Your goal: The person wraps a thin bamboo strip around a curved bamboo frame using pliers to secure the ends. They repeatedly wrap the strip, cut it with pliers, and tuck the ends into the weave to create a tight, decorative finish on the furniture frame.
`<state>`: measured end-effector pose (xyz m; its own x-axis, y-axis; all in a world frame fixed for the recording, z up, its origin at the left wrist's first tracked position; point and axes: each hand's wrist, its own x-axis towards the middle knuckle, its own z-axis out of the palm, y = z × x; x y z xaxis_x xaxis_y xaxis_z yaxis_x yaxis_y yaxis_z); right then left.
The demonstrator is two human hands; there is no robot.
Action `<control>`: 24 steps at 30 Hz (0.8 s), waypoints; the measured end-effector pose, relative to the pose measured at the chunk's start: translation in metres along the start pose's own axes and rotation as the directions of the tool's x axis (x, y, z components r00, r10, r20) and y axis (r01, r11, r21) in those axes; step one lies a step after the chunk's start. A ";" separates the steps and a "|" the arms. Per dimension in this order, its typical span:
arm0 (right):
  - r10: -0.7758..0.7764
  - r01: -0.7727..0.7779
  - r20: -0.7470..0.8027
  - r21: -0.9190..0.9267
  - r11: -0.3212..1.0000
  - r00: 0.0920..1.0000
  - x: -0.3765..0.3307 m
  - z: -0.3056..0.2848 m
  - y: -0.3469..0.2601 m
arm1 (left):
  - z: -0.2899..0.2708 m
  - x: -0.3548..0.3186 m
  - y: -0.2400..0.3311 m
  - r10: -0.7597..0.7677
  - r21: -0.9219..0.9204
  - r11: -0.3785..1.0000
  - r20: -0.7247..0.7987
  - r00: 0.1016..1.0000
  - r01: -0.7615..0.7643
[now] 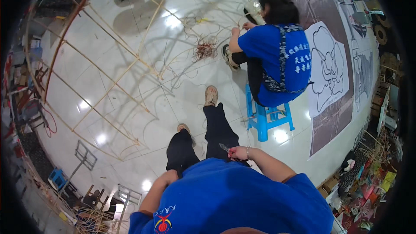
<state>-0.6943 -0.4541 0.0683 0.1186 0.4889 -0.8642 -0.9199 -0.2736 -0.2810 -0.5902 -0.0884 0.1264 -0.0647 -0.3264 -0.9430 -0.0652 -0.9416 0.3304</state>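
My right hand (238,152) is closed around a small tool with a pointed grey metal tip (224,147), perhaps pliers; its handles are hidden in my fingers. I hold it low over my right thigh, and a bracelet (248,152) circles that wrist. My left hand (170,176) is beside my left hip, nearest my dark trousers (181,150). Its fingers are hidden, so I cannot tell their shape. Ahead and to the left stands a large frame of thin bamboo-like strips (113,82), apart from both hands.
A co-worker in a blue shirt (273,56) sits on a blue stool (269,119) at the right, hands near thin strips. Reddish wire-like pieces (204,50) lie on the tiled floor. A flower line drawing (329,67) lies farther right, with coloured scraps (368,190) below.
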 end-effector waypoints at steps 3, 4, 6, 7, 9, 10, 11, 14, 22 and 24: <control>0.103 -0.114 0.211 0.044 0.992 0.972 0.020 -0.027 -0.010 | 0.033 0.024 -0.035 0.085 -0.239 0.969 0.068 0.994 -0.067; 0.110 -0.194 0.338 0.226 0.954 0.935 0.028 -0.036 -0.015 | 0.046 0.033 -0.053 0.094 -0.262 0.964 0.190 0.977 -0.042; 0.087 -0.223 0.370 0.343 0.912 0.925 0.031 -0.048 -0.038 | 0.061 0.052 -0.081 0.130 -0.292 0.956 0.414 0.901 -0.004; 0.073 -0.233 0.380 0.393 0.890 0.922 0.042 -0.056 -0.047 | 0.051 0.052 -0.078 0.152 -0.340 0.940 0.380 0.912 -0.015; -0.242 0.173 0.240 0.275 0.946 0.940 0.095 -0.068 -0.030 | 0.026 0.039 -0.077 0.181 -0.405 0.914 0.334 0.925 -0.032; -0.163 0.148 0.008 0.375 0.915 0.987 0.114 -0.071 -0.041 | 0.018 0.046 -0.095 0.305 -0.376 0.913 0.369 0.878 -0.159; -0.045 0.143 -0.213 0.470 0.871 0.976 0.135 -0.073 -0.052 | 0.014 0.050 -0.112 0.421 -0.366 0.888 0.401 0.814 -0.279; 0.004 0.578 -0.681 0.625 0.524 0.733 0.211 -0.080 -0.061 | 0.008 0.080 -0.172 0.605 -0.270 0.794 0.439 0.664 -0.545; 0.103 0.638 -0.815 0.518 0.570 0.570 0.360 -0.096 -0.113 | -0.082 0.196 -0.190 0.133 -0.224 0.936 -0.488 0.863 -0.271; 0.084 0.601 -0.815 0.489 0.632 0.574 0.386 -0.109 -0.132 | -0.078 0.239 -0.189 0.159 -0.170 0.941 -0.544 0.824 -0.293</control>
<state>-0.4859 -0.3199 -0.2734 0.2953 -0.4172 -0.8595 -0.6927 0.5261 -0.4933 -0.5155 0.0049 -0.1646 0.4779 -0.4633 -0.7463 0.1272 -0.8041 0.5807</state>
